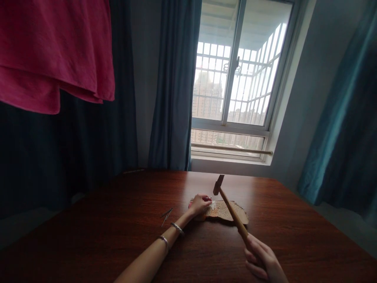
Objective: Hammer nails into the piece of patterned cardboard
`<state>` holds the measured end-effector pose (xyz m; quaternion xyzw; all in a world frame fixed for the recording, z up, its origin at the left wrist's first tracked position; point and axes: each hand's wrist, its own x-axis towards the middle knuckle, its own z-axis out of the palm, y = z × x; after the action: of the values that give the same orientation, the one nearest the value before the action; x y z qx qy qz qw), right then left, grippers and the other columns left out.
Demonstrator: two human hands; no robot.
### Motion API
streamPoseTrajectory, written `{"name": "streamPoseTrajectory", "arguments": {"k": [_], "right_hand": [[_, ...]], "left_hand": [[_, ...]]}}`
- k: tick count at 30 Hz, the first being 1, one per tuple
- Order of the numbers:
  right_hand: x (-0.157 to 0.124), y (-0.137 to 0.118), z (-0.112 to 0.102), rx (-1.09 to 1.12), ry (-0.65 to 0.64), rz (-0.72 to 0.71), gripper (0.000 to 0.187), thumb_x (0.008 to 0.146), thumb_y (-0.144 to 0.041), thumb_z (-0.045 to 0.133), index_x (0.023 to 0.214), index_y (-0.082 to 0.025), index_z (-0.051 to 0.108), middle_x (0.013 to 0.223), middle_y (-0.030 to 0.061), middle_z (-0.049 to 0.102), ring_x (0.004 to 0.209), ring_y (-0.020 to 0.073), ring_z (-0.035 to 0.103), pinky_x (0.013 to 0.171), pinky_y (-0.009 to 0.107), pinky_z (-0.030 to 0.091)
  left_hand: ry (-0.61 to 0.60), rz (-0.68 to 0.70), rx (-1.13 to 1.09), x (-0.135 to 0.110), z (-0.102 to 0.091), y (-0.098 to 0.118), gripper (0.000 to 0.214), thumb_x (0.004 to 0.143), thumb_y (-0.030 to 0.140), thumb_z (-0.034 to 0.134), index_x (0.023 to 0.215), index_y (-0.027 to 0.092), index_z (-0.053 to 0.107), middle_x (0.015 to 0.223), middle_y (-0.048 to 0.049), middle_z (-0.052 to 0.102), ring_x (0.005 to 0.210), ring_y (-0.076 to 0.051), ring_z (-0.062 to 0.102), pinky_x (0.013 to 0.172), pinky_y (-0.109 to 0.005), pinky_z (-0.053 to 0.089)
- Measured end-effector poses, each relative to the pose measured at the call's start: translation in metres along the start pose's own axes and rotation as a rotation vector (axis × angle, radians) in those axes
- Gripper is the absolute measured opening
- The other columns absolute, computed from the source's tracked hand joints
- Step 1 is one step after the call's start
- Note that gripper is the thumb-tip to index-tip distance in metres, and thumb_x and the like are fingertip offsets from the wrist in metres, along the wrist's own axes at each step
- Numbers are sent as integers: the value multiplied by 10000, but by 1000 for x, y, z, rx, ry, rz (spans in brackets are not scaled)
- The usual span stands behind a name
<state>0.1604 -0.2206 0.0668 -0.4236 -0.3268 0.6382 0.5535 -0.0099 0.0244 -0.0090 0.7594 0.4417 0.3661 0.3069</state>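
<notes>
My right hand (261,257) is wrapped round the wooden handle of a hammer (232,212), whose dark head is raised above the far side of the table. My left hand (201,204) rests at the left part of a tan, flat piece with many small dark dots (228,211) and a jagged edge. Its fingers are pinched together at a small upright thing, too small to make out, with dark red showing at the fingertips. White bits (214,204) lie on the piece beside them. Several thin metal rods (167,215) lie on the table left of my left hand.
The brown wooden table (118,239) reaches back to the wall below a barred window (232,94). Blue curtains (173,86) hang on both sides. A pink cloth (55,55) hangs at upper left. Two bracelets (176,228) circle my left forearm.
</notes>
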Motion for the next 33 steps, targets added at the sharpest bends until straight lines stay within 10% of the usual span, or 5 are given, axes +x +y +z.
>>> {"name": "streamPoseTrajectory", "arguments": {"k": [33], "right_hand": [[9, 17, 5, 0, 3, -16, 478, 623, -493, 680, 933, -174, 506, 441, -132, 255, 311, -25, 88, 301, 114, 12]], "left_hand": [[-8, -93, -149, 1, 0, 4, 234, 593, 318, 644, 690, 112, 698, 677, -47, 676, 628, -139, 567, 544, -201, 375]]}}
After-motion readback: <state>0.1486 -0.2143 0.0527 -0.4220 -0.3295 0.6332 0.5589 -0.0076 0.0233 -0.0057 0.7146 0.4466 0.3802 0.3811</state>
